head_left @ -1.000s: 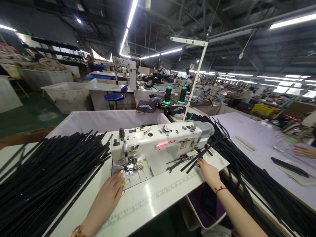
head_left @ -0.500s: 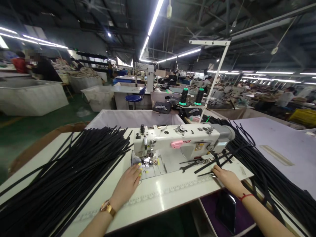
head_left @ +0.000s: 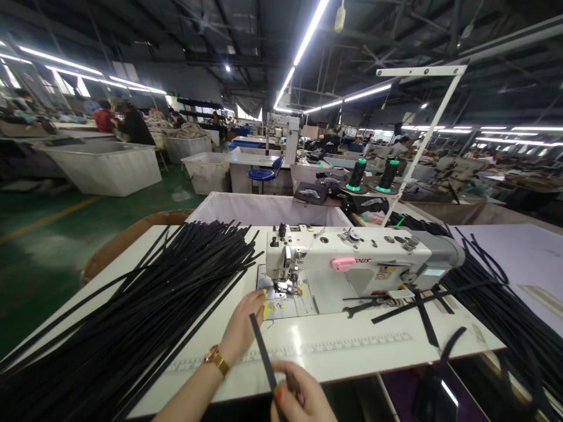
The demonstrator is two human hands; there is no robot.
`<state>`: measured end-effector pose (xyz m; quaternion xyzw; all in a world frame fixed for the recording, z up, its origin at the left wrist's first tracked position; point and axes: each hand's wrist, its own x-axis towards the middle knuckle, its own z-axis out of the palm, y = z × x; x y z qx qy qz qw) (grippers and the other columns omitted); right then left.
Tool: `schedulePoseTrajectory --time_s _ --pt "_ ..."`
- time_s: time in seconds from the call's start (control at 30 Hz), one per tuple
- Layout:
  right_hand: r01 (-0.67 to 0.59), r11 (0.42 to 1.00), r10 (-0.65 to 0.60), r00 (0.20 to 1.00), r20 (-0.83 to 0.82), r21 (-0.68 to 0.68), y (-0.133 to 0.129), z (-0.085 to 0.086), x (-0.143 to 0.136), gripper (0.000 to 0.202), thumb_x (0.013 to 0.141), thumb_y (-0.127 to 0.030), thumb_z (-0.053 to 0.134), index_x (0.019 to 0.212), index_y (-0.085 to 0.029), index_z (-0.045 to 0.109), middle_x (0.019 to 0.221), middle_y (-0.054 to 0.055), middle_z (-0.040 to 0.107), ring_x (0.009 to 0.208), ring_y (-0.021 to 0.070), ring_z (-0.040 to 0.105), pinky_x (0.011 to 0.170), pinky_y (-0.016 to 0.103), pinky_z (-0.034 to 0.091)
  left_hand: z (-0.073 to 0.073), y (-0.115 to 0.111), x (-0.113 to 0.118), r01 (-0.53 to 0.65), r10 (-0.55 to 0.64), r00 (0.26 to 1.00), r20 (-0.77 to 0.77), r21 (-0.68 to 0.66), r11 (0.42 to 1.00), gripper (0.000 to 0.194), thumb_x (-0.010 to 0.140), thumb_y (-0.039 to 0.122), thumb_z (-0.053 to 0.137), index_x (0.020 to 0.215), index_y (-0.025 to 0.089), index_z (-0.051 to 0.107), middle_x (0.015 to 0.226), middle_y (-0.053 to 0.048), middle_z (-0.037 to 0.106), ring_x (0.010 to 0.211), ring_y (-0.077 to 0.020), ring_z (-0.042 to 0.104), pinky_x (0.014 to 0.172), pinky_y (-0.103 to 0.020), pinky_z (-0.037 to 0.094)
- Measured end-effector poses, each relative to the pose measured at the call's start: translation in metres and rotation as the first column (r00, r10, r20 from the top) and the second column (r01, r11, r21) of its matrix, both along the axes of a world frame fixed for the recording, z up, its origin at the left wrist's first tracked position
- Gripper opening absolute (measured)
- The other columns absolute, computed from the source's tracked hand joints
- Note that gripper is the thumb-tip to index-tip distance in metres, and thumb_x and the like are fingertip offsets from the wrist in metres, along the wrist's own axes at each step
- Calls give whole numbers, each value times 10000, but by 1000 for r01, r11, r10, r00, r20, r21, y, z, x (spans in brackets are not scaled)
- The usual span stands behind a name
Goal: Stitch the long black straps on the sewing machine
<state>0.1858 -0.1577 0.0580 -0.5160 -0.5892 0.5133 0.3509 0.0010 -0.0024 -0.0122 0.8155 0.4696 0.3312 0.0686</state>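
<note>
My right hand (head_left: 301,392) is closed around a black strap (head_left: 264,351), which sticks up and to the left over the table's front edge. A dark, narrow thing also shows between those fingers; I cannot make out its kind. Beside the needle area of a white sewing machine (head_left: 316,258), my left hand (head_left: 244,316) rests palm down with its fingers stretched toward the presser foot (head_left: 288,287). Nothing shows held in it. A gold watch (head_left: 215,358) is on the left wrist. Left of it lies a large pile of black straps (head_left: 145,305).
A wrench (head_left: 358,309) lies by the machine base, and a printed ruler (head_left: 334,346) runs along the tabletop. More black straps (head_left: 519,334) hang at the right. Thread cones (head_left: 357,174) stand behind. Beyond the table is a pale bin (head_left: 272,208); people work farther off.
My right hand has moved from the table's right side to the front middle, bringing a black strap. The left hand stays by the needle. The view has turned left.
</note>
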Motion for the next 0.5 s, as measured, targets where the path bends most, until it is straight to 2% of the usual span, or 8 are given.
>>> schedulePoseTrajectory --time_s 0.07,0.17,0.3,0.5 --pt "108 994 -112 983 -143 -33 27 -4 -11 510 899 -481 450 1287 -157 521 633 2 629 615 170 569 674 318 455 1 1 -1 -51 51 998 43 -15 999 343 914 131 388 1181 174 600 1235 -89 617 1158 -225 569 1030 -452 470" --pt "240 970 -245 954 -172 -47 57 -18 -17 509 888 -438 491 1285 -121 516 697 15 639 695 174 564 745 317 449 3 1 0 -45 45 999 28 -11 999 338 909 122 393 1168 181 603 1229 -82 617 1148 -226 569 1026 -453 474" --pt "255 965 -261 954 -147 -56 74 -34 -16 467 891 -368 476 1274 -105 524 723 17 638 685 164 546 714 300 441 7 -1 3 33 -31 998 -59 25 999 324 925 150 409 1178 193 607 1248 -87 612 1171 -247 557 1036 -483 459" --pt "227 970 -236 966 -110 -89 85 -25 -17 410 875 -294 461 1223 -101 560 721 9 628 673 160 529 676 284 418 10 -3 6 85 -82 980 -180 9 996 358 940 189 424 1269 199 562 1325 -77 581 1246 -268 511 1057 -525 426"
